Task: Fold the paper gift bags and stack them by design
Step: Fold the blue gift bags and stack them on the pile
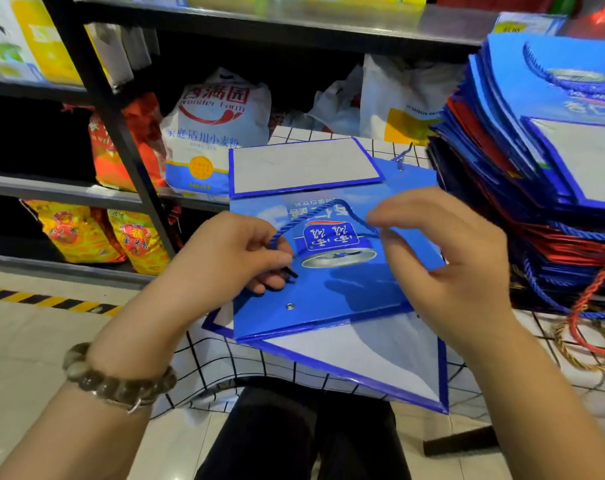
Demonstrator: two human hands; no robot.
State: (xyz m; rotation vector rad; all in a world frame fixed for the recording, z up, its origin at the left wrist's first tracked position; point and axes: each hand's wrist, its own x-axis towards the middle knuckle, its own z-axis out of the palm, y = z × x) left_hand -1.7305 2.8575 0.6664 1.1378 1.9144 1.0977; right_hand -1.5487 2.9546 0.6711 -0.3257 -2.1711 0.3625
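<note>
1. The stack of folded bags [536, 168] rises on the right of the checked cloth [294, 372], mostly blue with red ones lower down; it lies nearer the right hand than the left.
2. The blue bag [346, 292] lies flat on the cloth straight ahead, between the two hands; its print is upside-down to the person, and its long axis seems to run away from the body.
3. The cord handle [344, 202] arches crosswise over the bag's face, from one hand to the other.
4. The left hand [235, 258] pinches the cord near its dark end; the right hand [446, 258] pinches the other side; the hands are apart, one at each edge of the bag.
5. The eyelet [289, 306] sits just below the left fingers; so the left hand is likely better placed for tucking or threading the cord.
</note>
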